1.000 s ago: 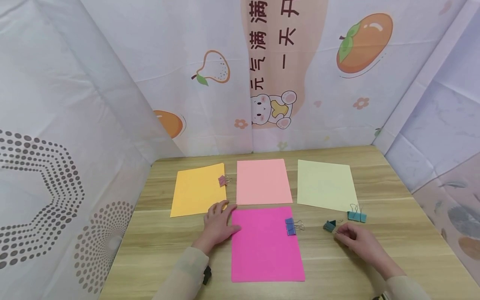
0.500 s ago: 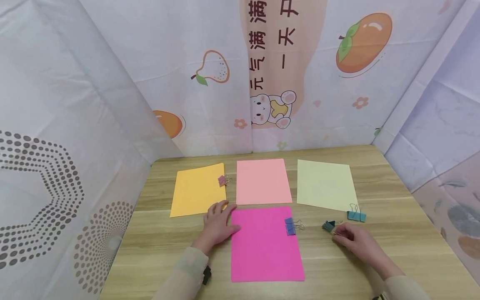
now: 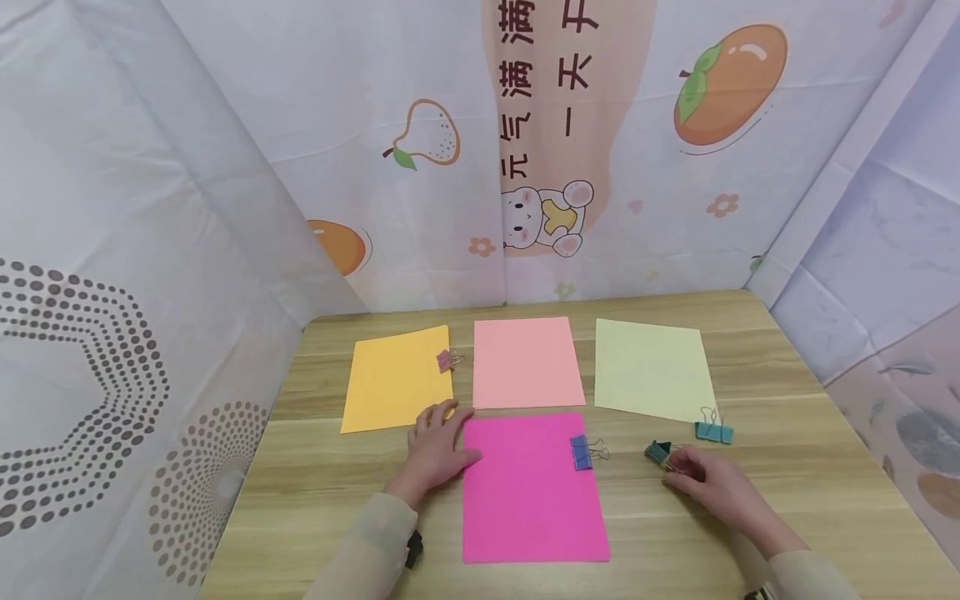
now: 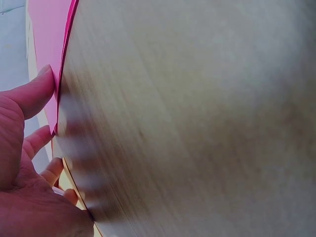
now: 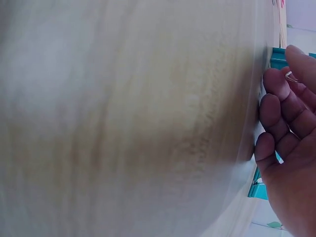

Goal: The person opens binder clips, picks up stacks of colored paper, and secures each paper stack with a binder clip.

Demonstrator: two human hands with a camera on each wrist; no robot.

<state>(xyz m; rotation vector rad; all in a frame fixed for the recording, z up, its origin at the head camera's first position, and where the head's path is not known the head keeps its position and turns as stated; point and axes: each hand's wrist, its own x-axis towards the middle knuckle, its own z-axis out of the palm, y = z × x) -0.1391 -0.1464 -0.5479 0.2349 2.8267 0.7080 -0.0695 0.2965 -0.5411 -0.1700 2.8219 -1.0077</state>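
My left hand [image 3: 435,454] rests at the left edge of the magenta paper [image 3: 528,508], fingers spread and thumb on the sheet. In the left wrist view, the thumb [image 4: 37,94] touches the magenta paper [image 4: 49,34]. A blue binder clip [image 3: 581,454] sits on that paper's right edge. To its right, my right hand [image 3: 716,487] pinches a wire handle of a dark teal binder clip [image 3: 657,453] low over the table. In the right wrist view, the handle's end shows by the thumb and forefinger, with the teal clip body [image 5: 278,58] beyond.
Behind lie a yellow paper [image 3: 397,379] with a pink binder clip [image 3: 445,361] on its right edge, a salmon paper [image 3: 527,362] and a pale green paper [image 3: 652,367]. Another teal binder clip [image 3: 714,432] is near the green sheet's corner. Fabric walls [image 3: 420,225] enclose the wooden table.
My right hand has shifted very slightly left toward the dark teal binder clip, which has turned a little. The left hand and the papers have stayed in place.
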